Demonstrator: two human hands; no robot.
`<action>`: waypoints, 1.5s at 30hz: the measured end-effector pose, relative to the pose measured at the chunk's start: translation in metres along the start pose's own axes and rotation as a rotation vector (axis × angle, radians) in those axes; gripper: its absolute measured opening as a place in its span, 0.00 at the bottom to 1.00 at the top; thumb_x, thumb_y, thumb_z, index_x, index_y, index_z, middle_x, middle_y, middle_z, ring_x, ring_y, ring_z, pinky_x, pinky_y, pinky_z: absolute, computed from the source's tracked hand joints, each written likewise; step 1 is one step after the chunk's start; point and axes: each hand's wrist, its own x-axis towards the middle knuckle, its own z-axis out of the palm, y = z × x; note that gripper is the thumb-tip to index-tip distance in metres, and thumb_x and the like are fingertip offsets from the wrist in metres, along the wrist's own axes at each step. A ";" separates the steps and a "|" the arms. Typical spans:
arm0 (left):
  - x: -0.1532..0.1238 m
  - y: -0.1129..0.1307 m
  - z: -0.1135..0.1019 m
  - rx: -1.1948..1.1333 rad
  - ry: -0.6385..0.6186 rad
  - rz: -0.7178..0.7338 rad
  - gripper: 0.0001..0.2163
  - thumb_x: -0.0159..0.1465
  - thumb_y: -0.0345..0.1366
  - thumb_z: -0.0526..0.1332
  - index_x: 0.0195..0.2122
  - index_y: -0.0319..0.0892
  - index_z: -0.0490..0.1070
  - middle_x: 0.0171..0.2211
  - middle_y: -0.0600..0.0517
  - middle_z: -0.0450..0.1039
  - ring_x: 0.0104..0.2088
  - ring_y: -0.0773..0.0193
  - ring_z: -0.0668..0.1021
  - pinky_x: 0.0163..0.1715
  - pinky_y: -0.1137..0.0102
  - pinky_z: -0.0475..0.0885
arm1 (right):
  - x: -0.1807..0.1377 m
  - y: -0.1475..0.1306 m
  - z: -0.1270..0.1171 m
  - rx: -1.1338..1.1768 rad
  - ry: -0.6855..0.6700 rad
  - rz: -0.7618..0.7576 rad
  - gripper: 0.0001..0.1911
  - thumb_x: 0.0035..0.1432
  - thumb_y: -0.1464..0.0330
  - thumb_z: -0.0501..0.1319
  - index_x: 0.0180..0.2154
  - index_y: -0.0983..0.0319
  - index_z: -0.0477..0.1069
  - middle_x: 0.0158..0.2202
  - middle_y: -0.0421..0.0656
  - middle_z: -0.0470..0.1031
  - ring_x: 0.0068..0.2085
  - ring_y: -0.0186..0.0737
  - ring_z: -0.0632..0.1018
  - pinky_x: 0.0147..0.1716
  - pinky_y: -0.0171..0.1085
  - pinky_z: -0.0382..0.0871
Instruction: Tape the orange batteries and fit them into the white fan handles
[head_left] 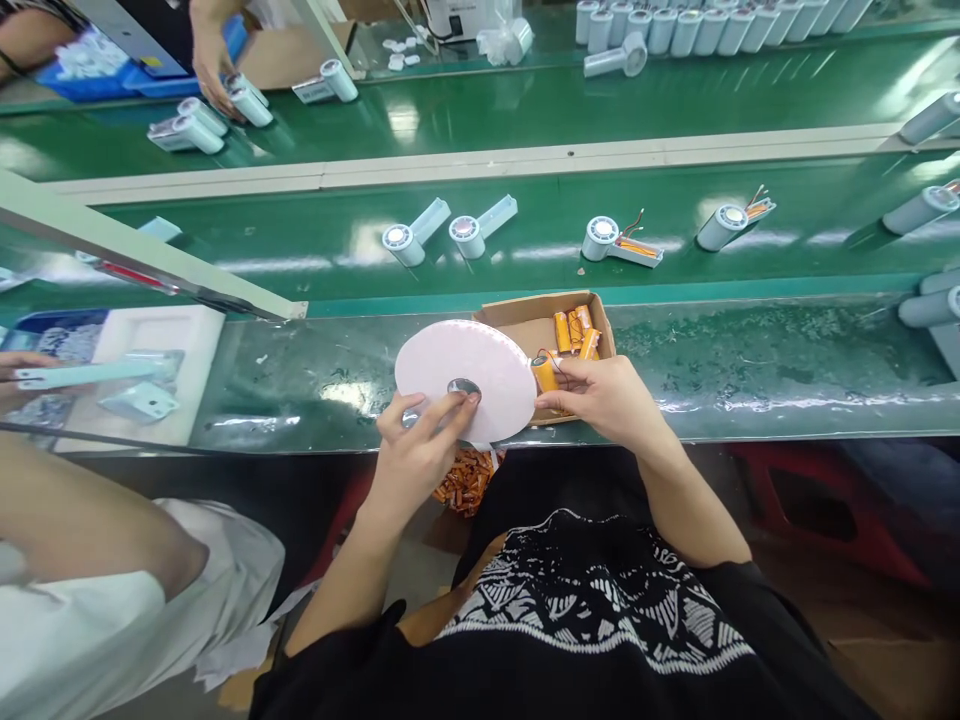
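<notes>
A flat, pale pink-white roll (480, 350), disc-shaped with a hole at its centre, is tilted towards me above the bench edge. My left hand (420, 450) grips it from below, with fingertips at the central hole. At the roll's right rim, my right hand (611, 395) pinches an orange battery (544, 374) with thin dark and red wires. Behind that hand stands a shallow cardboard box (510, 315) with several orange batteries (576, 330) in it. Whether the battery touches the roll I cannot tell.
On the green belt (315, 240) lie several pale blue fan handles (405, 243), some with wires showing. A metal post (150, 250) slants in at left. A co-worker's hand (30, 370) is beside a white foam block (202, 350); another hand (214, 65) works across the belt.
</notes>
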 end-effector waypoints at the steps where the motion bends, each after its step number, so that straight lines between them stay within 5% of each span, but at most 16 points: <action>1: 0.004 0.000 -0.003 0.015 -0.003 0.019 0.37 0.70 0.20 0.65 0.77 0.54 0.65 0.52 0.49 0.85 0.57 0.49 0.67 0.68 0.54 0.67 | -0.001 0.002 -0.001 0.018 -0.010 0.004 0.12 0.62 0.60 0.77 0.35 0.61 0.82 0.33 0.40 0.82 0.37 0.39 0.78 0.38 0.37 0.74; 7: 0.023 -0.001 -0.021 0.004 -0.030 0.112 0.35 0.71 0.25 0.69 0.76 0.59 0.67 0.51 0.51 0.85 0.51 0.50 0.67 0.74 0.45 0.63 | -0.006 0.011 -0.008 0.353 0.019 0.048 0.09 0.58 0.61 0.77 0.35 0.59 0.84 0.33 0.39 0.83 0.38 0.40 0.82 0.42 0.40 0.81; 12: 0.037 0.015 -0.015 0.044 0.085 0.109 0.38 0.67 0.36 0.75 0.77 0.54 0.66 0.47 0.46 0.83 0.51 0.47 0.69 0.77 0.34 0.51 | 0.000 0.009 0.019 0.922 0.419 0.051 0.22 0.47 0.60 0.82 0.44 0.57 0.86 0.42 0.42 0.87 0.43 0.45 0.87 0.48 0.46 0.87; 16: 0.041 0.046 0.006 -0.072 0.189 -0.030 0.42 0.64 0.45 0.78 0.77 0.49 0.65 0.47 0.42 0.79 0.54 0.44 0.70 0.74 0.33 0.52 | 0.000 0.004 0.048 1.105 0.732 -0.006 0.25 0.51 0.54 0.81 0.48 0.55 0.83 0.48 0.44 0.88 0.51 0.46 0.87 0.54 0.46 0.87; 18: 0.039 0.063 0.012 -0.128 0.189 -0.068 0.40 0.63 0.44 0.79 0.76 0.49 0.68 0.47 0.42 0.78 0.54 0.45 0.71 0.74 0.35 0.50 | 0.002 0.005 0.041 1.101 0.740 -0.014 0.25 0.52 0.53 0.81 0.48 0.56 0.83 0.48 0.45 0.88 0.51 0.47 0.87 0.54 0.47 0.87; 21: 0.028 0.074 0.010 -0.258 0.043 0.093 0.33 0.64 0.44 0.77 0.71 0.55 0.73 0.46 0.46 0.78 0.51 0.49 0.72 0.75 0.39 0.52 | 0.014 0.013 -0.005 1.026 0.755 -0.076 0.25 0.53 0.50 0.80 0.47 0.55 0.83 0.48 0.45 0.87 0.54 0.49 0.87 0.56 0.47 0.86; 23: 0.009 0.060 0.006 -0.321 -0.057 0.157 0.30 0.64 0.45 0.76 0.68 0.58 0.76 0.44 0.48 0.80 0.50 0.49 0.71 0.75 0.41 0.55 | 0.022 0.020 -0.042 0.928 0.851 -0.157 0.25 0.59 0.45 0.75 0.51 0.52 0.83 0.51 0.43 0.86 0.59 0.49 0.85 0.59 0.47 0.85; 26: -0.033 0.006 0.004 -0.164 -0.080 -0.150 0.30 0.63 0.45 0.76 0.66 0.51 0.77 0.45 0.43 0.80 0.54 0.44 0.71 0.70 0.41 0.61 | 0.014 0.030 -0.068 0.687 0.853 -0.163 0.25 0.62 0.43 0.72 0.53 0.51 0.84 0.50 0.43 0.86 0.57 0.50 0.85 0.56 0.49 0.86; 29: -0.067 -0.046 0.004 -0.078 -0.311 -0.484 0.33 0.62 0.51 0.74 0.67 0.46 0.76 0.54 0.37 0.79 0.59 0.35 0.70 0.66 0.37 0.64 | -0.015 0.042 -0.048 0.366 0.553 -0.105 0.20 0.59 0.48 0.77 0.46 0.54 0.87 0.39 0.43 0.87 0.41 0.48 0.87 0.47 0.49 0.88; 31: -0.071 -0.053 0.000 -0.124 -0.425 -0.551 0.34 0.63 0.54 0.72 0.69 0.48 0.74 0.62 0.37 0.76 0.64 0.32 0.68 0.68 0.35 0.62 | -0.034 0.049 -0.026 0.170 0.373 -0.142 0.14 0.61 0.54 0.77 0.44 0.55 0.88 0.36 0.42 0.87 0.36 0.45 0.86 0.43 0.46 0.87; 34: -0.039 -0.021 -0.010 -0.269 -0.220 -0.453 0.29 0.71 0.53 0.66 0.71 0.50 0.71 0.64 0.40 0.75 0.67 0.38 0.69 0.70 0.42 0.63 | -0.050 0.052 -0.003 -0.017 0.275 -0.296 0.10 0.69 0.63 0.72 0.50 0.55 0.87 0.39 0.44 0.89 0.38 0.43 0.87 0.43 0.42 0.86; 37: 0.022 0.024 -0.011 -0.450 -0.040 -0.257 0.24 0.78 0.53 0.56 0.68 0.48 0.75 0.53 0.43 0.78 0.54 0.49 0.77 0.59 0.54 0.73 | -0.054 0.048 0.002 -0.117 0.236 -0.470 0.12 0.74 0.68 0.67 0.55 0.57 0.85 0.45 0.47 0.89 0.43 0.45 0.89 0.46 0.42 0.87; 41: 0.097 0.057 -0.006 -0.549 -0.188 -0.063 0.25 0.80 0.57 0.53 0.60 0.48 0.83 0.38 0.49 0.75 0.40 0.58 0.74 0.44 0.60 0.69 | -0.061 0.039 -0.006 -0.236 0.209 -0.558 0.13 0.75 0.73 0.63 0.55 0.58 0.83 0.47 0.46 0.89 0.45 0.44 0.89 0.47 0.42 0.88; 45: 0.134 0.070 -0.002 -0.562 -0.314 0.076 0.22 0.79 0.54 0.59 0.38 0.47 0.86 0.30 0.52 0.71 0.34 0.61 0.69 0.39 0.60 0.60 | -0.069 0.038 -0.014 -0.307 0.243 -0.556 0.14 0.75 0.76 0.61 0.52 0.57 0.83 0.47 0.45 0.89 0.47 0.43 0.89 0.51 0.42 0.88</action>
